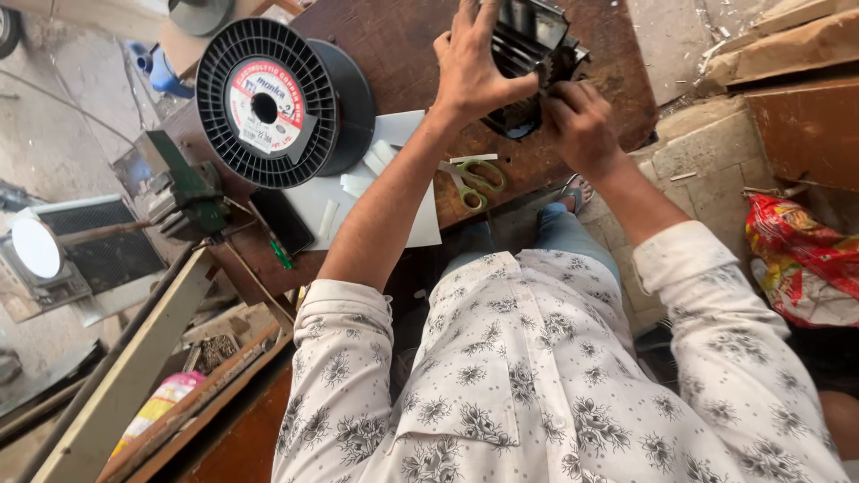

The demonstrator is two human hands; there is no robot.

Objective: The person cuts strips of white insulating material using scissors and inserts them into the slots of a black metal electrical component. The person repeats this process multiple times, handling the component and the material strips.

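The left hand (pixel 470 67) gripped the side of a black finned motor housing (pixel 530 63) standing on the brown wooden table (pixel 403 54), fingers spread over its top. The right hand (pixel 580 125) pinched at the housing's lower edge, fingers curled close. Green-handled scissors (pixel 474 183) lay near the left forearm, beside white paper sheets (pixel 376 192) and a black wire spool (pixel 268 103).

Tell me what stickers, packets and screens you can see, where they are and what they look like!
Round paper label: on the face of the big black plastic spool, left on the brown wooden table; red, white and blue.
Crinkly plastic packet: on the ground, far right; red, yellow and white.
Flat black phone: below the spool; dark screen.
Small wrapped packet: bottom left; pink and yellow.
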